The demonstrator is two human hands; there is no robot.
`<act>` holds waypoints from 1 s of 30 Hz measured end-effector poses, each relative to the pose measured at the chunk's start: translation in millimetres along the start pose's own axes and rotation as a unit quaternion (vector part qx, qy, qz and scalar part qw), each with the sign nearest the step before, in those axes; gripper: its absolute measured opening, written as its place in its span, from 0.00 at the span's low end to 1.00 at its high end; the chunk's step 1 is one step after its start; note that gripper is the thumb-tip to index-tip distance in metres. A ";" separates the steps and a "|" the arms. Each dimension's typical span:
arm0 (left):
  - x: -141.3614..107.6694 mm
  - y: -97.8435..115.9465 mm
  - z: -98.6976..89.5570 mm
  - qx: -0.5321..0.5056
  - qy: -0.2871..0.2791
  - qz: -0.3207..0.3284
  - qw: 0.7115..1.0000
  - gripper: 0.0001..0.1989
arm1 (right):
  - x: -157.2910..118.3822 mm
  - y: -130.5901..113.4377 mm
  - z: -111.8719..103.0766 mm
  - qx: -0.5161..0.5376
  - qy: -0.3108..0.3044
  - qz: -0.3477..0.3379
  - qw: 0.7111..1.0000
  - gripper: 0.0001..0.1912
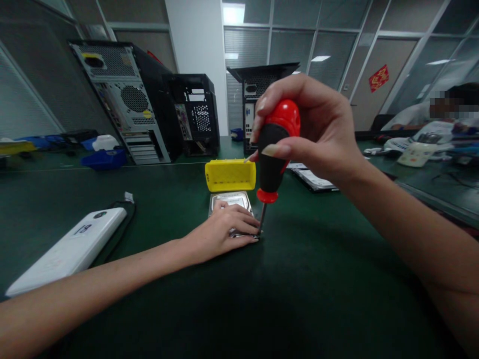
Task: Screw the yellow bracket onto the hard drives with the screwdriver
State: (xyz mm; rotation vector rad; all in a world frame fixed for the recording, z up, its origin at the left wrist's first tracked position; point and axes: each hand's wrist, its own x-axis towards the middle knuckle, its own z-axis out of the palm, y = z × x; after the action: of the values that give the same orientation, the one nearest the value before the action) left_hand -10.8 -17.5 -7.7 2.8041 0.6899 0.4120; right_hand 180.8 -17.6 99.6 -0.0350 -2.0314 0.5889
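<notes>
A silver hard drive [239,199] lies on the green table, its label side partly covered. My left hand [226,224] is laid over it, fingers bent across the top and thumb along the near edge, gripping it against the table. My right hand [318,124] is closed around the black and red handle of a screwdriver [272,164]. The screwdriver stands nearly upright, with its tip at the drive's near right corner, beside my left fingertips. Whether the tip sits in a screw is too small to tell. Just behind the drive is a yellow plastic bin [230,175].
A white power bank [71,249] with a dark cable lies at left. Computer cases [134,99] stand along the back, near a blue bin [105,158]. More drives [316,179] lie behind my right wrist. A person [422,112] sits at the far right, beyond a cream container [418,153].
</notes>
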 end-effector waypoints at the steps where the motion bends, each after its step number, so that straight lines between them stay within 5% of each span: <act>1: -0.1 0.0 0.2 0.000 0.003 0.000 1.000 0.10 | -0.1 0.1 -0.4 0.001 -0.002 -0.003 1.000 0.13; 20: 3.2 7.6 -2.0 0.015 0.025 -0.021 0.999 0.10 | -0.9 -4.8 -6.4 -0.075 0.020 0.016 0.997 0.15; 25: 12.7 18.6 3.6 0.110 -0.008 0.072 0.991 0.12 | -0.5 -15.9 -14.3 -0.137 0.080 0.049 0.986 0.14; 30: 17.1 24.6 19.5 0.293 0.021 0.185 0.938 0.13 | 0.2 -21.9 -23.6 -0.187 0.110 0.068 0.974 0.15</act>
State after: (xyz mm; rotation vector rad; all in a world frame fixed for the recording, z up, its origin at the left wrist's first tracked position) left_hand 20.3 -33.5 -15.4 3.5212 0.3150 0.3770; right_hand 204.9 -27.7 118.4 -0.4489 -1.9057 0.2633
